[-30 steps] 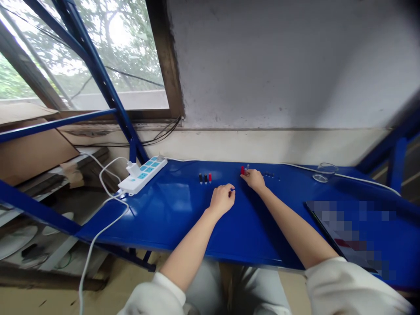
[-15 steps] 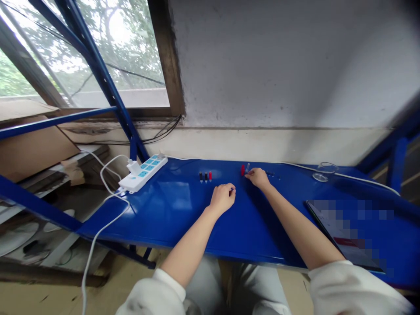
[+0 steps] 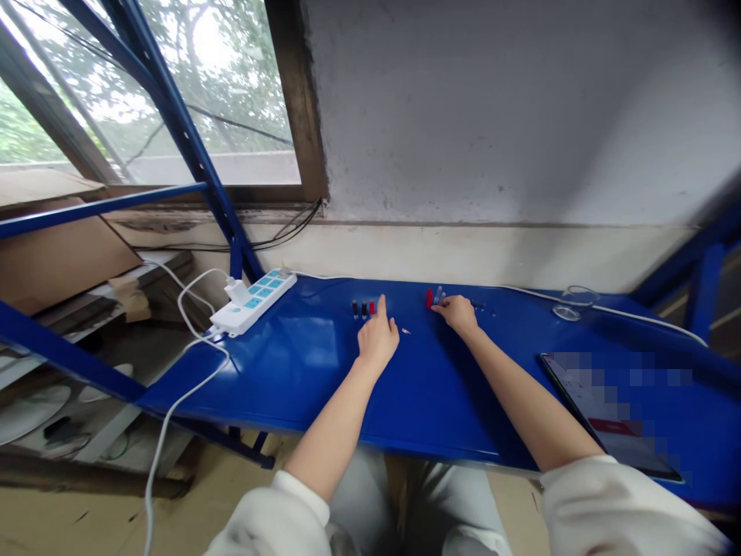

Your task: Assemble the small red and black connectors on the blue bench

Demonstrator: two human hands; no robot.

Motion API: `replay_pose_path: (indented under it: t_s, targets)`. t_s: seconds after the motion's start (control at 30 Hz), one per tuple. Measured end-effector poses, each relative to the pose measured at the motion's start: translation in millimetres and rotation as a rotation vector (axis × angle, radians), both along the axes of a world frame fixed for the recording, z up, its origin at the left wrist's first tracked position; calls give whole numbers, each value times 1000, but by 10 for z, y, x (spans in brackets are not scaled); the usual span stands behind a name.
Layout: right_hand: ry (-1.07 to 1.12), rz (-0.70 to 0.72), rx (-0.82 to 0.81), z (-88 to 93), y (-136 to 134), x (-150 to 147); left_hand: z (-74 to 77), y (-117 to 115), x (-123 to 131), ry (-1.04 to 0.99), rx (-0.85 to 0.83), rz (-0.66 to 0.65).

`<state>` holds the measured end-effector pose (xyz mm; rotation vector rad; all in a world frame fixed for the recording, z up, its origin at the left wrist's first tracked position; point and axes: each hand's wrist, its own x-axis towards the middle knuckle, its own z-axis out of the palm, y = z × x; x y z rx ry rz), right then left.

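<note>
Two bare hands on a blue metal bench: left hand loose, index finger pointing toward three little black and red pegs. Right hand curls just beside a red peg, can't tell if it's pinching anything.

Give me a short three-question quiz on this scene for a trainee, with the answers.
1. Which is nearer the row of three small pegs? A: left hand. B: right hand.
2. True or false: the right hand is beside a red upright piece.
3. Fill the gap: the white power strip lies on the ____ bench top.

Key: 1 A; 2 true; 3 blue.
</note>
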<state>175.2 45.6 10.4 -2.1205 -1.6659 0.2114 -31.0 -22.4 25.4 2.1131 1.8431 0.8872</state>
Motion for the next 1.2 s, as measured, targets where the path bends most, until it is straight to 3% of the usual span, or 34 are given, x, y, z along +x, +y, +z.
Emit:
replay_pose_path:
  t_s: [0.17, 0.33, 0.47, 0.57, 0.73, 0.9, 1.2]
  targets:
    - [-44, 19, -69, 88, -68, -16, -5, 70, -84, 2, -20, 92]
    - [-97, 16, -160, 353, -398, -173, -24, 101, -97, 31, -66, 112]
    - [-17, 127, -80, 512, -730, -411, -24, 128, -112, 12, -7, 122]
    - [83, 168, 27, 474, -878, -564, -40, 160, -129, -77, 45, 104]
    - [222, 180, 144, 244, -900, -652, -82, 177, -48, -480, 69, -137]
    - [484, 170, 222, 151, -875, -657, -48, 91, 116, -905, -132, -414]
    - [678, 216, 423, 185, -904, -660, 50, -35, 135, -1008, -257, -528]
